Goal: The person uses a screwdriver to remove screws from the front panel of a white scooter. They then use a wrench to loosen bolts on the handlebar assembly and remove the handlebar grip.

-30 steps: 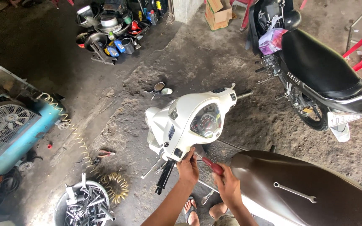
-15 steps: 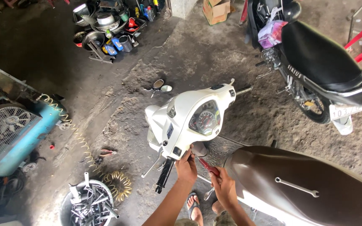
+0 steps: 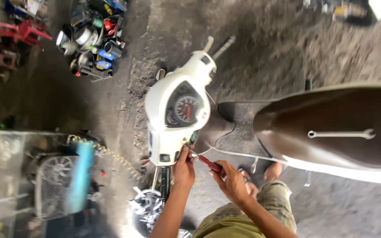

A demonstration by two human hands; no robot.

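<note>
Screwdriver [image 3: 208, 163], red-handled, slim metal shaft: right hand [image 3: 231, 181] grip closed around handle. Left hand [image 3: 184, 167] grip clasps glossy white rounded handlebar cover [image 3: 173, 119]. Brown smooth seat [image 3: 331, 128] alongside.

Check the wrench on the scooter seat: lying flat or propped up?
Lying flat: the wrench rests lengthwise on the brown seat, its whole length against the surface, neither hand touching it.

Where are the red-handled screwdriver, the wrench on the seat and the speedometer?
red-handled screwdriver [image 3: 210, 163], head view, on its red handle.
wrench [image 3: 340, 134], head view, mid-shaft.
speedometer [image 3: 187, 109], head view, centre of the dial.
</note>
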